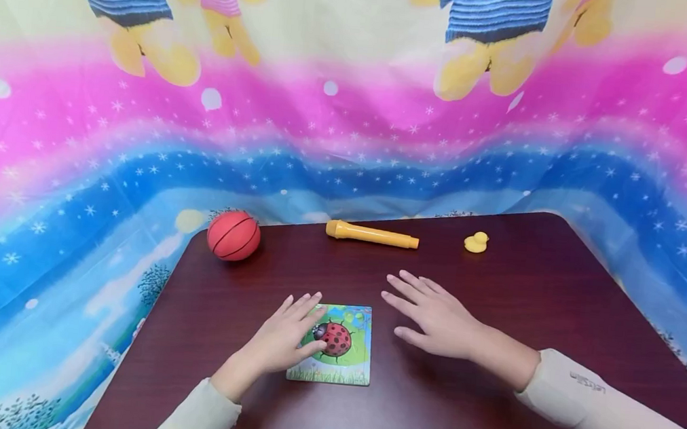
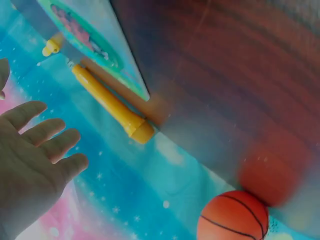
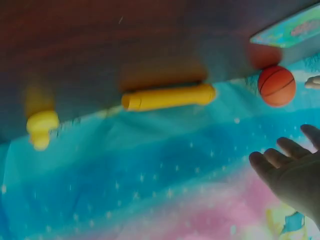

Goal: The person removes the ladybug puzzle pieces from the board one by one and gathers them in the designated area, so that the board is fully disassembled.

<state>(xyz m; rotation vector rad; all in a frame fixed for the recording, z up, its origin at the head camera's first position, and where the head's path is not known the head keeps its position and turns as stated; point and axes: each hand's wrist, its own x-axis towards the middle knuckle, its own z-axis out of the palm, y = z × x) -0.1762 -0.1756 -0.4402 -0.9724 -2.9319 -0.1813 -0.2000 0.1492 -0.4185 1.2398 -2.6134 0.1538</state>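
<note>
A square ladybug puzzle board (image 1: 338, 371) lies flat on the dark wooden table. My left hand (image 1: 281, 338) is at its left side, fingers extended and overlapping the board's left part in the head view. In the left wrist view that same left hand (image 2: 35, 155) shows spread, relaxed fingers with nothing in them. To the right of the board my right hand (image 1: 441, 322) hovers with straight, parted fingers and holds nothing. The right wrist view also shows this right hand (image 3: 295, 172) empty, its fingers loosely extended.
Along the table's far edge are a red ball with black lines (image 1: 234, 235) at left, a yellow toy microphone (image 1: 375, 235) in the middle and a yellow rubber duck (image 1: 476, 242) at right. Behind the table hangs a printed cloth (image 1: 351, 126) in pink and blue.
</note>
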